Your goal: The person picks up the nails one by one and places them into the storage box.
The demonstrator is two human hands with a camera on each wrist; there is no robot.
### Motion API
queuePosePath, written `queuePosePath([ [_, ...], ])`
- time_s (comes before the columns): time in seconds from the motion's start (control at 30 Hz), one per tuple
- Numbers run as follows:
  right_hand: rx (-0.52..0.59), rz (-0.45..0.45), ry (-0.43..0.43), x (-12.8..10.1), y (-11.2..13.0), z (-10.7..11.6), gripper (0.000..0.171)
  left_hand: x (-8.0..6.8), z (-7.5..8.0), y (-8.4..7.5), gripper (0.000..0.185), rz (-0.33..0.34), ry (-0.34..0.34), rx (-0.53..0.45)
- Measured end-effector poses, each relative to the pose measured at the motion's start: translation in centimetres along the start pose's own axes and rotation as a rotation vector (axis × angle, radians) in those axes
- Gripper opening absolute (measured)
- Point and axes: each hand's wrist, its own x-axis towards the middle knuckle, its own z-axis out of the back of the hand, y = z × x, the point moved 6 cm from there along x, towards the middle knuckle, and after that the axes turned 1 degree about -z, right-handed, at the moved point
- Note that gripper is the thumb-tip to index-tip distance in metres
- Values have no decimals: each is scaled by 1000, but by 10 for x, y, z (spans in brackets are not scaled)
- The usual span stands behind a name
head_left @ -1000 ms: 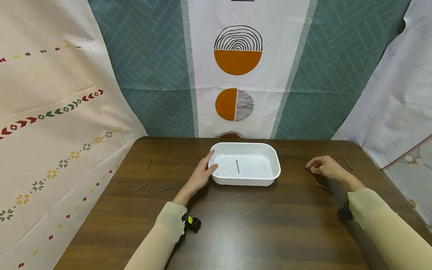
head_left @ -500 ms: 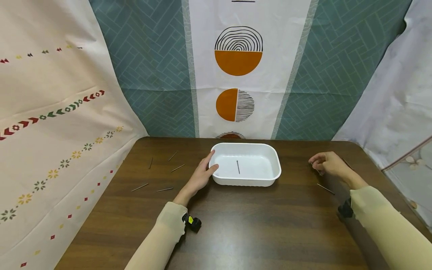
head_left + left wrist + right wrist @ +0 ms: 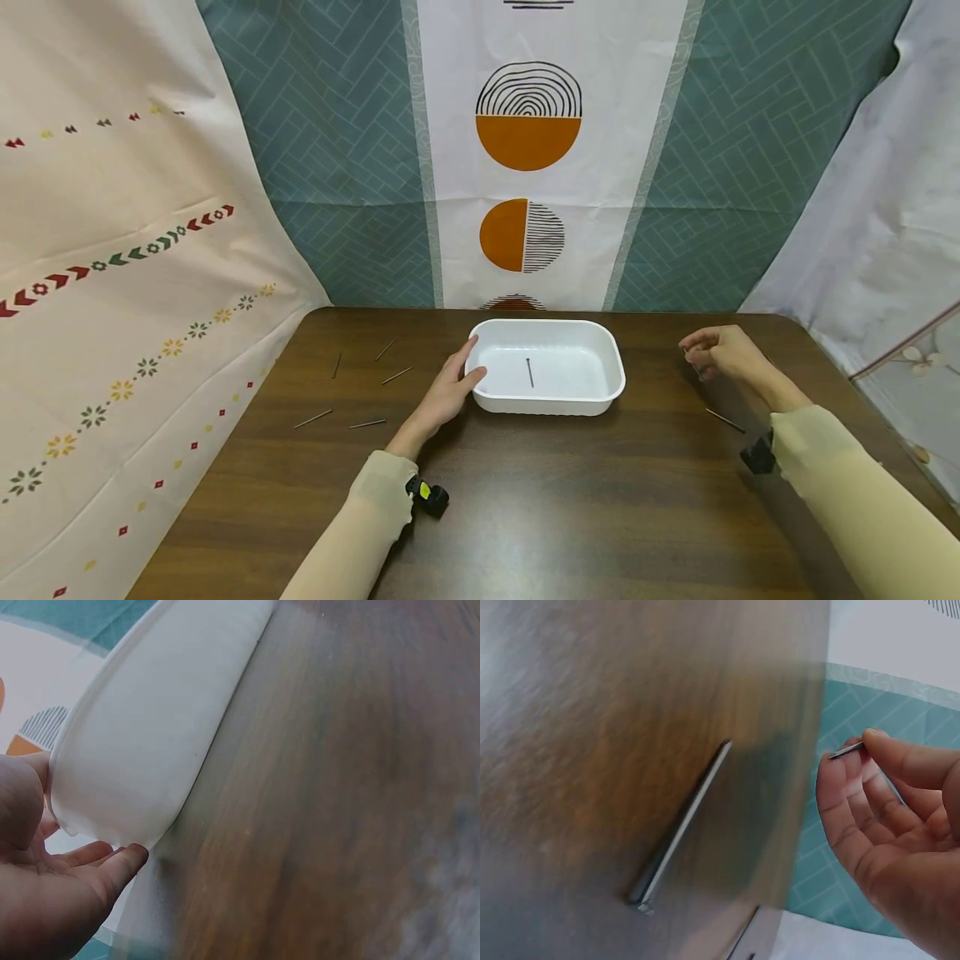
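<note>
A white plastic tray (image 3: 617, 372) stands mid-table with one nail (image 3: 529, 372) lying in it. My left hand (image 3: 448, 389) rests with straight fingers against the tray's left end; the left wrist view shows the palm (image 3: 52, 889) beside the tray wall (image 3: 150, 750). To the right of the tray, my right hand (image 3: 717, 351) is raised off the table. In the right wrist view its thumb and fingertips (image 3: 885, 761) pinch a thin nail (image 3: 846, 751). Another nail (image 3: 724, 420) (image 3: 682, 825) lies on the wood below that hand.
Several loose nails lie on the dark wooden table (image 3: 540, 500) left of the tray, among them one (image 3: 395, 375) near my left hand and one (image 3: 312, 418) farther left. Patterned cloth (image 3: 120, 275) hangs behind and beside the table.
My right hand has lifted from the tabletop and moved slightly farther back, a nail pinched in its fingers. The left hand and tray have stayed in place.
</note>
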Motion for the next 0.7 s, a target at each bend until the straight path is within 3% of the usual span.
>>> queuePosePath([
  [0.37,199,-2,11,8,23,-4,42,-1,0,0,64,-2,-4,-1],
  [0.7,257,3,18,14,43,-9,40,1,0,0,64,5,8,14],
])
